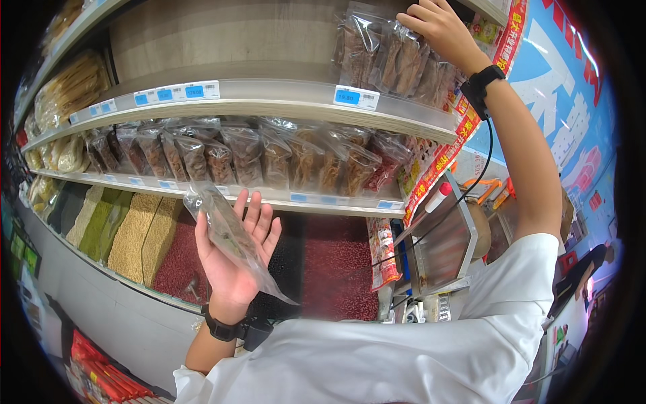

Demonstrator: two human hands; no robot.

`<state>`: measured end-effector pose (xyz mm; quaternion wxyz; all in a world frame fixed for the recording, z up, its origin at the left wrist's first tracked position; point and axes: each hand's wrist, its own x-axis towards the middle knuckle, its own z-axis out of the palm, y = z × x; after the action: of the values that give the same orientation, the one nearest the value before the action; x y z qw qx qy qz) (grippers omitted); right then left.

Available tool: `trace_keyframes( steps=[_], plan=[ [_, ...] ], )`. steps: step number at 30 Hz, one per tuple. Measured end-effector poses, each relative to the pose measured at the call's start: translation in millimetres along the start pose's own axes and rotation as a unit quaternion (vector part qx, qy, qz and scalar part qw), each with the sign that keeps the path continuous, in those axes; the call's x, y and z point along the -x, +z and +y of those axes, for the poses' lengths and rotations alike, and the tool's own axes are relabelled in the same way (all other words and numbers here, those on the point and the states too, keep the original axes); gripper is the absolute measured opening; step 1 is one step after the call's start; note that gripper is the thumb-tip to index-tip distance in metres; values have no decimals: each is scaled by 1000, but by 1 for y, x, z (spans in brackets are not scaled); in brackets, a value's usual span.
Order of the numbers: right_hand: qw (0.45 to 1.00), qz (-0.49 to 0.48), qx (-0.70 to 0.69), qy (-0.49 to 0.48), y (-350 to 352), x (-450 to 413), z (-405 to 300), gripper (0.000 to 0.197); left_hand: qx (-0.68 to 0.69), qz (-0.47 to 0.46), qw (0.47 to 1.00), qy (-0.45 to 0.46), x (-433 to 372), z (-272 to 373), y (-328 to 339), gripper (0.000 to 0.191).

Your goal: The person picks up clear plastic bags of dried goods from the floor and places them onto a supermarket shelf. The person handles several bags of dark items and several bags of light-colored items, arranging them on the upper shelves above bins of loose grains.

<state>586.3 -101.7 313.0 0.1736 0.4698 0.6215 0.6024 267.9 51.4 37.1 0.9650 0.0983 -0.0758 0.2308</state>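
My left hand [234, 260] is palm up at centre left, with a long clear zip bag [229, 227] lying across the palm beside the thumb. Something greenish brown is inside the bag. My right hand [434, 25] is raised to the upper shelf [282, 93], its fingers at the top of a clear bag of dried brown pieces [404, 63]; whether they grip it is hidden. Another such bag [359, 50] stands just left of it. A row of filled clear bags [242, 154] stands on the lower shelf behind my left hand.
Below the shelves are bins of dark red beans [338, 262], yellow grains [133, 232] and green beans [96, 224]. A metal-framed panel [444, 237] and a red-capped marker [438, 197] are at right. A black cable hangs from my right wrist. Another person [585, 270] is at far right.
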Motion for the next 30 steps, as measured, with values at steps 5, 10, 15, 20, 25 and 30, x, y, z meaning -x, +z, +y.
trace_keyframes(
  steps=[5, 10, 15, 20, 25, 30],
  plan=[
    [1000, -17, 7, 3, 6, 3, 3, 12, -17, -7, 1000, -2, -1, -2, -3, 69],
    [1000, -11, 4, 0, 11, 4, 6, 12, -26, -17, 1000, -1, 1, -1, -3, 70],
    [1000, -3, 0, -22, 13, 3, 5, 11, -17, -11, 1000, 2, 2, 0, -7, 70],
    [1000, -4, -5, -25, 15, 2, 5, 11, -10, -11, 1000, 2, 2, 1, -7, 69],
    [999, 45, 19, -23, 41, 16, 14, 22, -6, -10, 1000, 3, 2, 1, -8, 69],
    [998, 34, 40, -44, 48, 17, 17, 29, -8, -4, 1000, 11, 3, 2, -8, 69]
  ],
)
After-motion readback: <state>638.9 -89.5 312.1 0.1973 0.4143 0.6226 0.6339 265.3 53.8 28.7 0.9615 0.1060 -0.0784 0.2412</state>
